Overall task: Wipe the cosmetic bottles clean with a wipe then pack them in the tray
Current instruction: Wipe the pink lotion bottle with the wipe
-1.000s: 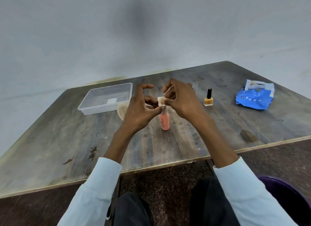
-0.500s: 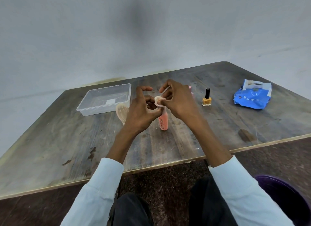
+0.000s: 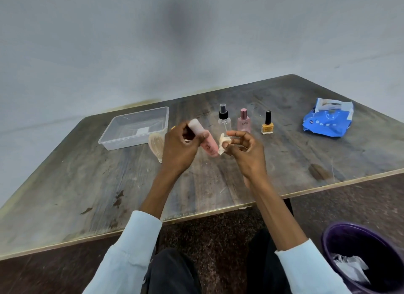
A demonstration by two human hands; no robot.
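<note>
Both hands have parted: my left hand has lifted the pink bottle off the bench, tilted, and my right hand pinches the wipe against its base. Tray is empty; I judge this bottle goes in next.

Plain bare room, worn wooden table, blank grey wall, purple bin

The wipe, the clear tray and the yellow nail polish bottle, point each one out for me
wipe (image 3: pixel 223 143), head view, on the crumpled middle of it, pinched in the right hand.
clear tray (image 3: pixel 122 144), head view, on its near wall.
yellow nail polish bottle (image 3: pixel 267 127), head view, on the yellow glass body.
</note>
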